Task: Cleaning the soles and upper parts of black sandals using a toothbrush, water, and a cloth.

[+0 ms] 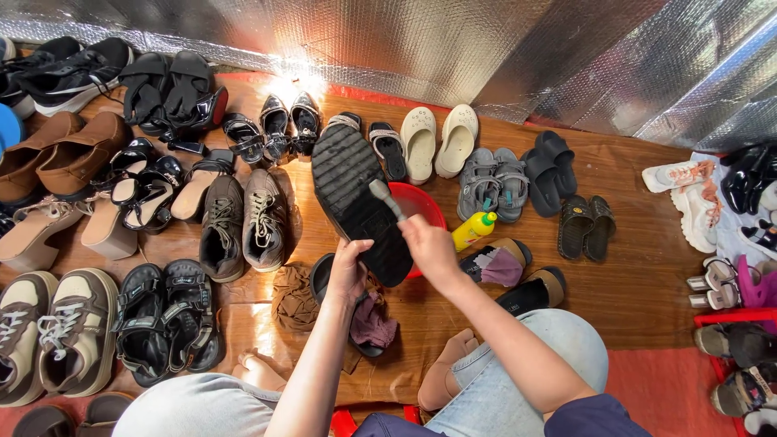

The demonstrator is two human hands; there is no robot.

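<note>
A brown mat on the floor carries all footwear on view and extends beyond both hands on every side, backed by a silver foil sheet well above them. Held up between the hands is a black shoe, sole facing the camera, toe end pointing away from the person. The left hand is closed around the heel end of that shoe from below. The right hand is closed around the handle of a grey brush, whose head lies against the ridged sole near its middle. Directly behind the shoe and the right hand sits a red basin, partly hidden by both. Far left of the left hand stand beige and brown sneakers, with black strapped sandals beside them and a pair of grey lace-up shoes nearer the hand. Beyond the right hand lie cream clogs and grey sport sandals; black slides sit further right. Just right of the right hand stands a yellow bottle with a green cap. Below the left hand lies a second black shoe with a mauve cloth tucked in it, a brown cloth just to its left.
</note>
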